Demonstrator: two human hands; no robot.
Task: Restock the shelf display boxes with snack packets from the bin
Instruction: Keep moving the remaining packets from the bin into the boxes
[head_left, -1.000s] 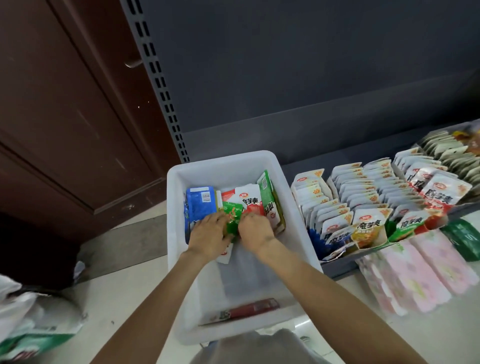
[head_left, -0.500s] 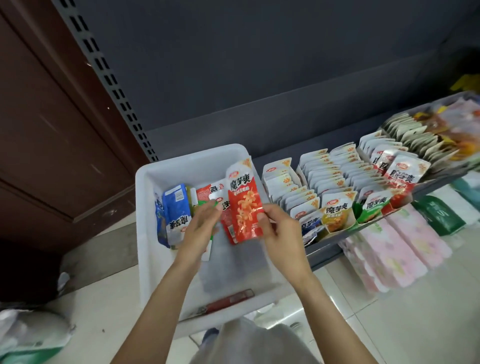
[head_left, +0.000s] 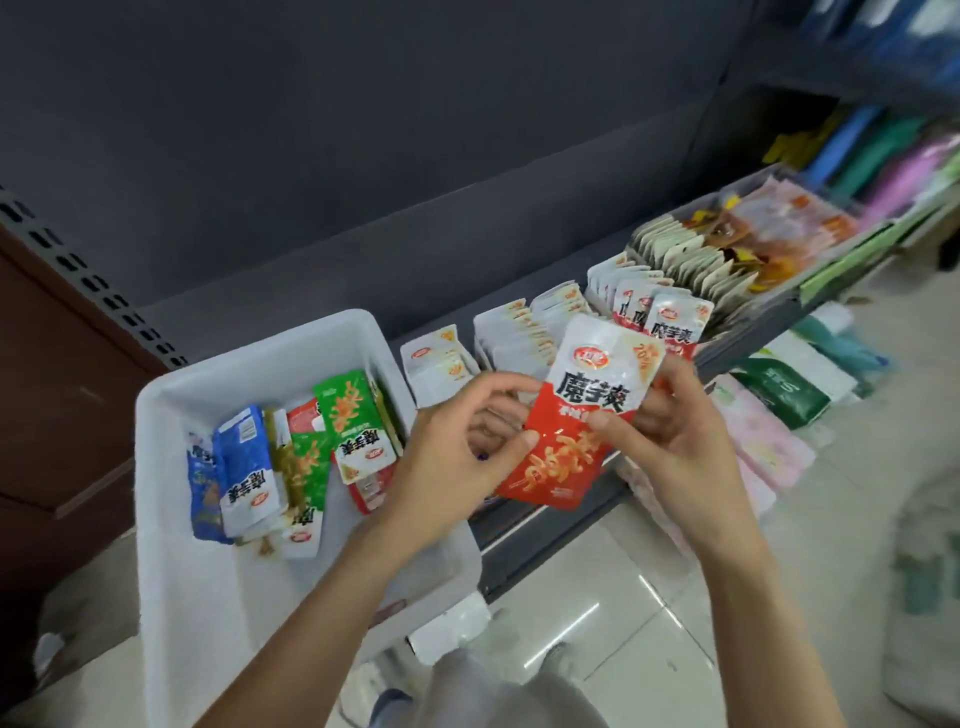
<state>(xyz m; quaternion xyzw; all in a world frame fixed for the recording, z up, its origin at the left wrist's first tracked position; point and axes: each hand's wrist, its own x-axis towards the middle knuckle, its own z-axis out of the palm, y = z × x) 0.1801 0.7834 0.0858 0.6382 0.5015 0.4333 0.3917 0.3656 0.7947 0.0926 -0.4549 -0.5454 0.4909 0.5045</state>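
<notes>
A red and white snack packet (head_left: 576, 415) is held upright in front of the shelf by both hands. My left hand (head_left: 457, 457) pinches its left edge; my right hand (head_left: 670, 436) grips its right side. Left of them stands the white plastic bin (head_left: 249, 358) with blue (head_left: 244, 462), green (head_left: 353, 415) and red packets lying at its far end. Behind the held packet, the shelf display boxes (head_left: 514, 332) hold rows of upright white packets; a box with red-fronted packets (head_left: 675, 322) sits to the right.
A dark grey shelf back panel rises behind the boxes. Further right, a box of orange and beige packets (head_left: 737, 244). Below the shelf edge lie pink (head_left: 763, 441) and green (head_left: 784, 389) packs. Pale floor tiles in front. A brown wooden door at the left.
Both hands lifted the red packet out of the bin and carried it right, over the display boxes. The view swung right, showing more of the shelf.
</notes>
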